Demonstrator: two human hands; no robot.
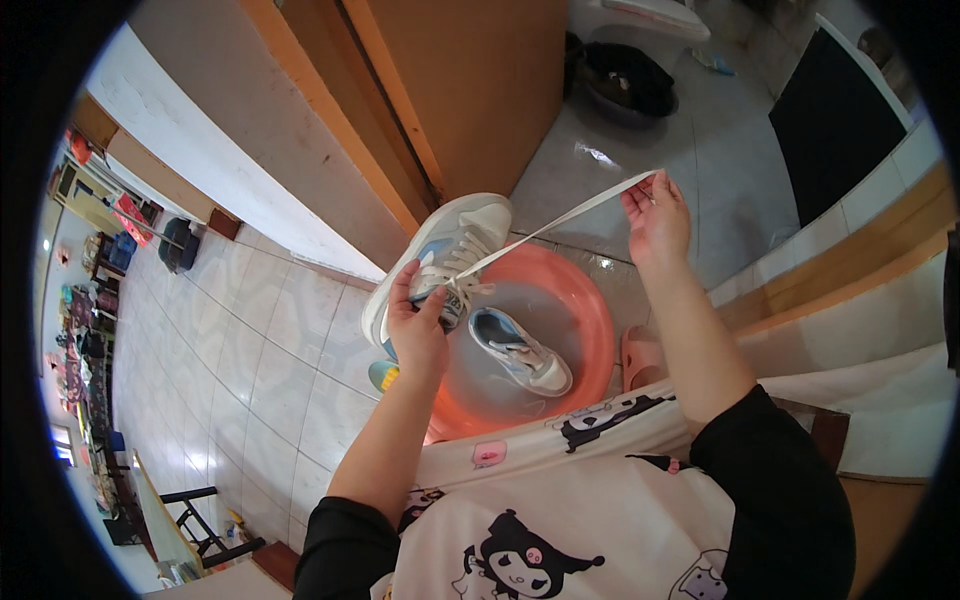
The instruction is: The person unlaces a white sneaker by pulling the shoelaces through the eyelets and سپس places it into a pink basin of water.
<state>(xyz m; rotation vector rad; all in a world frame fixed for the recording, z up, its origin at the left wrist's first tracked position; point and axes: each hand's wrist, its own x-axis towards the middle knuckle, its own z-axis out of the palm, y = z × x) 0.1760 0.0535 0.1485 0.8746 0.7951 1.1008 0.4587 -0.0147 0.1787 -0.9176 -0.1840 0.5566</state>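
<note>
A white sneaker (pixel 431 259) with light blue patches is raised above the rim of an orange plastic basin (pixel 596 330). My left hand (pixel 417 330) grips it near its tongue and laces. From its lacing a white shoelace (pixel 574 207) stretches taut up to the right, where my right hand (pixel 660 217) pinches the end between its fingers. Cloudy water (pixel 480 375) fills the basin's bottom. In it lies a second, similar sneaker (pixel 521 352), its opening towards the upper left.
A green-and-yellow object (pixel 384 375), perhaps a brush, lies left of the basin. A pink slipper (pixel 641 356) is to its right. An orange-brown door (pixel 465 90) stands ajar ahead, with a dark basin (pixel 630 86) on the tiles beyond. A folding table (pixel 172 517) stands lower left.
</note>
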